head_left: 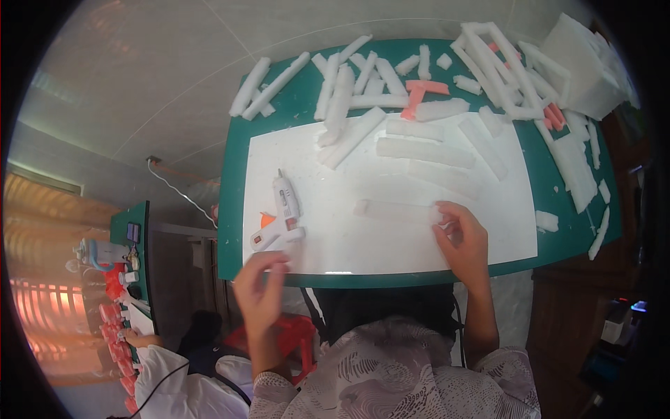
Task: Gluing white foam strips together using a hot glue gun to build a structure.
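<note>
A pale foam strip (394,209) lies flat on the white board (335,255) in front of me. My right hand (462,241) is at the strip's right end, with thumb and fingertips closed on it. My left hand (259,285) hovers by the board's front edge, fingers loosely curled and thumb apart, with nothing seen in it. Just beyond that hand lies a white glue gun (285,202) with an orange trigger (267,220), nozzle pointing away from me. Farther back on the board rest several foam strips (426,150).
Many white foam offcuts (331,91) and salmon-pink pieces (419,94) cover the far side of the green table (234,188). A large foam block (583,66) stands at the far right beside foam frames (499,73). Someone in white (171,384) sits at another table to the left.
</note>
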Motion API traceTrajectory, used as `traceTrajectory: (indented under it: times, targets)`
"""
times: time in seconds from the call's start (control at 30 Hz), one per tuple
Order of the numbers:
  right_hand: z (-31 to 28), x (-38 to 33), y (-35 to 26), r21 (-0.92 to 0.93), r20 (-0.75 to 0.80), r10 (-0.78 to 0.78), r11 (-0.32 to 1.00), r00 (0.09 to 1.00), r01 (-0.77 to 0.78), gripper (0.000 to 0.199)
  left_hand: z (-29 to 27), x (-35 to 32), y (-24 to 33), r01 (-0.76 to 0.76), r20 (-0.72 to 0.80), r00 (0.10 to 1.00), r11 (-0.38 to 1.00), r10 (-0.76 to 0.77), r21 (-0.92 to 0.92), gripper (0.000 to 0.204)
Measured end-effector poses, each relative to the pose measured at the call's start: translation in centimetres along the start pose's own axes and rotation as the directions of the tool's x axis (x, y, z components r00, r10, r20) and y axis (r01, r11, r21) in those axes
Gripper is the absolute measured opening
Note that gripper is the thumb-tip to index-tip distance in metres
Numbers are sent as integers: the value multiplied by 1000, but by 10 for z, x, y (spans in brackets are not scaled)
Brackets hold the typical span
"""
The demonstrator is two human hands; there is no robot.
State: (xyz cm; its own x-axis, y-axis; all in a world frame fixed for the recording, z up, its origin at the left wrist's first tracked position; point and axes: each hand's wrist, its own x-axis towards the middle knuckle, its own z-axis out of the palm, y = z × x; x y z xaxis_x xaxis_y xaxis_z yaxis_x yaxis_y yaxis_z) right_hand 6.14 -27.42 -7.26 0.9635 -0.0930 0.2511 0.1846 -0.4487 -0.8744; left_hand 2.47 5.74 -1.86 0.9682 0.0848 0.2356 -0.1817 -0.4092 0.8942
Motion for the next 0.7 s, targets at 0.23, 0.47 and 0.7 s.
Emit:
traceTrajectory:
  times: [0.23, 0.47, 0.7]
  targets:
    - [-6, -3, 1, -43, 0, -86, 995, 996, 86, 29, 72, 8, 21, -226, 216, 956, 968, 198, 111, 16]
    - [-29, 12, -6, -149, -41, -165, 976, 985, 158, 27, 65, -2, 9, -261, 173, 957, 950, 232, 170, 15]
    - [-46, 48, 15, -447, 169, -150, 869, 974, 212, 31, -1, 11, -26, -242, -28, 958, 858, 285, 454, 31]
